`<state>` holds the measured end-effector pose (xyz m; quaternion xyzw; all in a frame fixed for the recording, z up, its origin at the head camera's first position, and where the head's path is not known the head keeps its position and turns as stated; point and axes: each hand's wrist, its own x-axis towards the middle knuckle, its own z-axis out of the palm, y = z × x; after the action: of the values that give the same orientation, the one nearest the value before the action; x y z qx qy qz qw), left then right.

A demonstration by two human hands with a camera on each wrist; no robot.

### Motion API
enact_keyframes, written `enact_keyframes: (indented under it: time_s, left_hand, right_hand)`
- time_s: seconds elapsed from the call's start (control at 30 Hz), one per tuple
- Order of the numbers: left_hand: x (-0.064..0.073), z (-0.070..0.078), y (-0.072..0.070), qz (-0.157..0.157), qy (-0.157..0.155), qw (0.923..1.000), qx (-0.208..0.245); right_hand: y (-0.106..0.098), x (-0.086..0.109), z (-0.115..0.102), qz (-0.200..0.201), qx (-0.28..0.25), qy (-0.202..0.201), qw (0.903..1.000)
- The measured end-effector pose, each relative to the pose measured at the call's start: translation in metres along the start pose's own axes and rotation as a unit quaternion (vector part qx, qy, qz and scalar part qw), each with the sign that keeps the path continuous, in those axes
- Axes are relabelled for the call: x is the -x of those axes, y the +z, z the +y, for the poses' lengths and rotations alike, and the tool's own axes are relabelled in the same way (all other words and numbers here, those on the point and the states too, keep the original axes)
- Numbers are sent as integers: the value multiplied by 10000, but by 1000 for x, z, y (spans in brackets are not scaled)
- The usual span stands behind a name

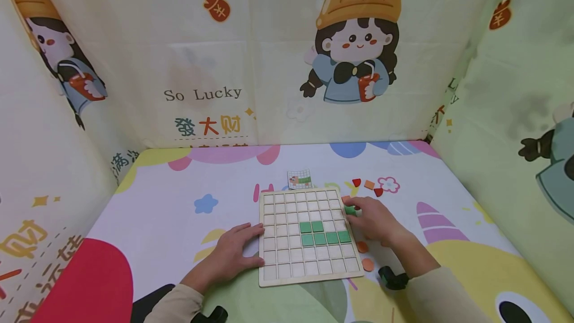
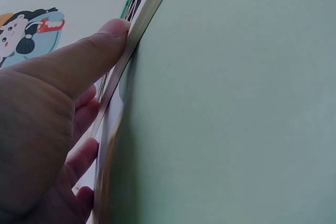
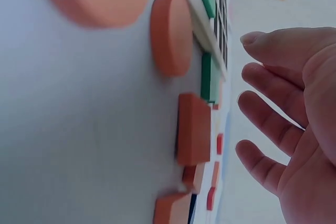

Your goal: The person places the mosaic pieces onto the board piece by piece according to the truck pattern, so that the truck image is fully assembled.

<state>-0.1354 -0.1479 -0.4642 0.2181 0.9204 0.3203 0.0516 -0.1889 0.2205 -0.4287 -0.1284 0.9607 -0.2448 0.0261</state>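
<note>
Head view: left hand (image 1: 233, 253) rests unclenched against board (image 1: 310, 268); right hand (image 1: 375, 219), loose and empty, could bump it, shifting 6 tiles (image 1: 319, 239).

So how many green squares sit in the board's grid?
6 green squares: two side by side in one row of the board, four in the row just below. Every cell shows; none seems hidden.

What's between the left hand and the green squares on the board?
In the head view, only the edge of the board and bare white squares lie between the left hand and green squares.
</note>
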Motion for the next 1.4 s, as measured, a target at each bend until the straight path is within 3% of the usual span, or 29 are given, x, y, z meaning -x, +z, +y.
enact_keyframes:
  time_s: [0.43, 1.03, 1.4]
  left_hand:
    - [0, 0, -1, -19, -10, 10000, 18]
    - [-1, 0, 0, -61, -84, 9999, 39]
    - [1, 0, -1, -27, 28, 10000, 42]
  right_hand:
    - [-1, 8, 13, -335, 425, 68, 9985]
    - [-1, 7, 13, -284, 312, 101, 9991]
    - [-1, 7, 12, -262, 357, 108, 9990]
